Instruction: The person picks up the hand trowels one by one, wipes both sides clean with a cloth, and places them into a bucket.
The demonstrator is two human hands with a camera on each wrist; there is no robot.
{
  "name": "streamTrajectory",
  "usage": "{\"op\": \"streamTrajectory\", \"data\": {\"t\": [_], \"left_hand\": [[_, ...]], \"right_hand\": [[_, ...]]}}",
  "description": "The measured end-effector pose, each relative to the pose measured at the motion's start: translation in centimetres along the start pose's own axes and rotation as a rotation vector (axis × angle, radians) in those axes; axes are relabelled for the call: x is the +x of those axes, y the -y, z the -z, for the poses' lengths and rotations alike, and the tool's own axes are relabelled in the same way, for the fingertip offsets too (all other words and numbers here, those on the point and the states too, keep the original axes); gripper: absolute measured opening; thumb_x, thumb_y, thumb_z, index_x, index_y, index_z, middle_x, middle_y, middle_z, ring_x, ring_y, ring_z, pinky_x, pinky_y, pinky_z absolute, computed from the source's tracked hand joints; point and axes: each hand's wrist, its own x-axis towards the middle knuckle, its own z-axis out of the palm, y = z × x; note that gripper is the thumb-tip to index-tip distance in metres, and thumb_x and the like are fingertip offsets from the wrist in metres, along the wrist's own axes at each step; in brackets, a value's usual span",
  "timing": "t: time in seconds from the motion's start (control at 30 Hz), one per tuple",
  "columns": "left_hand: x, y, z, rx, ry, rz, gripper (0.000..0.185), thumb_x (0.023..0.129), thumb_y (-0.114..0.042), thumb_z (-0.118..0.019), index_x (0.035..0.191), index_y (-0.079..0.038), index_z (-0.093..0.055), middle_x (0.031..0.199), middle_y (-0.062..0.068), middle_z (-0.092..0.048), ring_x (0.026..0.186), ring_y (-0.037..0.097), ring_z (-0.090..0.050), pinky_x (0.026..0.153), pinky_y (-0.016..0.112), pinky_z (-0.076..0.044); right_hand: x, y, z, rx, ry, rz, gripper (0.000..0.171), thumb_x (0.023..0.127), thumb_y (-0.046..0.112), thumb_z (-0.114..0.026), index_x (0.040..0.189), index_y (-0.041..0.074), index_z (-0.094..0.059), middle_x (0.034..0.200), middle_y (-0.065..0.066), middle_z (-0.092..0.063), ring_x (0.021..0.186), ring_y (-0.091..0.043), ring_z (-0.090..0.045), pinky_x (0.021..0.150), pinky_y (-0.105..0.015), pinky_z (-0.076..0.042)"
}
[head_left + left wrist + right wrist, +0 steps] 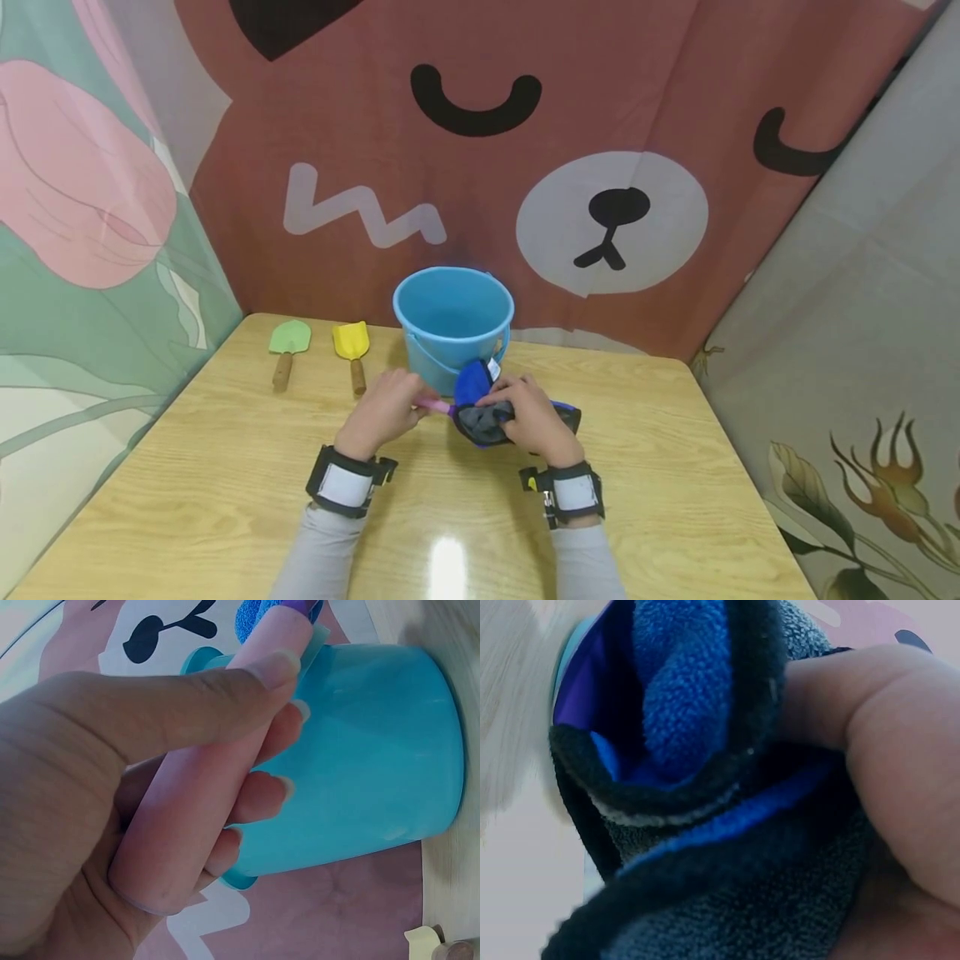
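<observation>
The left hand clenches a pink handle (long axis running left-right) whose far end enters the blue-grey fleece cloth bunched in the right hand, before the blue bucket.

Fleecy blue-and-grey cloth, smooth matt pink handle, probably plastic, glossy plastic bucket, varnished wood-look table.

The left hand gripped a pink handle, while the right hand clutched a blue and grey cloth bunched over its far end. Both hovered low over the wooden desk, just in front of a blue bucket. A green shovel and a yellow shovel lay side by side left of the bucket.
</observation>
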Motion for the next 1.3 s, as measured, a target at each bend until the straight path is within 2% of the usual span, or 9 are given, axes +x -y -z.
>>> {"op": "streamTrajectory", "data": {"t": [0.27,0.47,0.63,0.8,0.97,1.07,1.3], "left_hand": [[0.0,0.4,-0.1,-0.017,0.000,-0.002,0.017,0.081,-0.020,-0.087,0.073,-0.017,-0.073,0.065,-0.009,-0.067,0.062,0.007,-0.060,0.059,0.026,-0.043],[-0.3,0.6,0.1,-0.016,-0.006,0.013,0.015,0.082,-0.020,-0.086,0.077,-0.016,-0.073,0.070,-0.007,-0.071,0.066,0.011,-0.066,0.059,0.026,-0.046],[-0.4,0.7,0.5,0.028,-0.018,0.025,0.015,0.077,-0.009,-0.089,0.085,-0.015,-0.078,0.078,-0.003,-0.075,0.070,0.014,-0.068,0.062,0.028,-0.049],[-0.6,0.7,0.7,0.045,-0.026,0.040,0.020,0.074,-0.002,-0.089,0.087,-0.015,-0.080,0.081,0.000,-0.077,0.073,0.019,-0.071,0.063,0.031,-0.050],[-0.6,0.8,0.7,0.042,-0.016,0.067,0.016,0.078,-0.007,-0.088,0.088,-0.017,-0.079,0.083,-0.001,-0.077,0.077,0.021,-0.073,0.065,0.033,-0.054],[-0.6,0.9,0.7,0.038,-0.023,0.058,0.015,0.079,-0.009,-0.088,0.088,-0.017,-0.079,0.083,-0.001,-0.077,0.078,0.021,-0.073,0.065,0.034,-0.054],[-0.6,0.9,1.0,0.043,-0.044,0.047,0.012,0.080,-0.024,-0.088,0.083,-0.017,-0.079,0.076,0.000,-0.076,0.068,0.017,-0.070,0.056,0.027,-0.046]], "right_hand": [[0.0,0.1,0.0,-0.018,-0.007,-0.002,0.048,0.079,-0.017,-0.067,0.109,0.018,-0.080,0.116,-0.002,-0.065,0.108,-0.025,-0.050,0.093,-0.048,-0.050],[-0.1,0.0,0.0,-0.027,-0.003,0.000,0.048,0.079,-0.016,-0.066,0.110,0.018,-0.080,0.117,-0.002,-0.065,0.108,-0.025,-0.050,0.092,-0.048,-0.050],[-0.2,-0.3,0.2,-0.017,-0.012,-0.002,0.048,0.079,-0.017,-0.065,0.110,0.017,-0.080,0.117,-0.003,-0.066,0.109,-0.027,-0.051,0.092,-0.048,-0.050],[-0.3,-0.6,0.2,-0.011,-0.013,-0.028,0.048,0.079,-0.016,-0.066,0.109,0.019,-0.080,0.117,-0.002,-0.066,0.108,-0.026,-0.050,0.092,-0.048,-0.050],[-0.4,-0.8,0.2,0.001,-0.009,-0.038,0.050,0.078,-0.018,-0.066,0.109,0.019,-0.081,0.116,-0.001,-0.066,0.108,-0.025,-0.050,0.093,-0.046,-0.050],[-0.4,-0.8,0.3,0.004,-0.008,-0.030,0.050,0.077,-0.018,-0.065,0.108,0.018,-0.081,0.116,-0.002,-0.066,0.108,-0.025,-0.051,0.093,-0.046,-0.050],[-0.5,-1.2,0.5,-0.001,-0.009,-0.050,0.047,0.080,-0.016,-0.066,0.107,0.019,-0.081,0.114,-0.001,-0.066,0.109,-0.026,-0.052,0.094,-0.048,-0.050]]}}
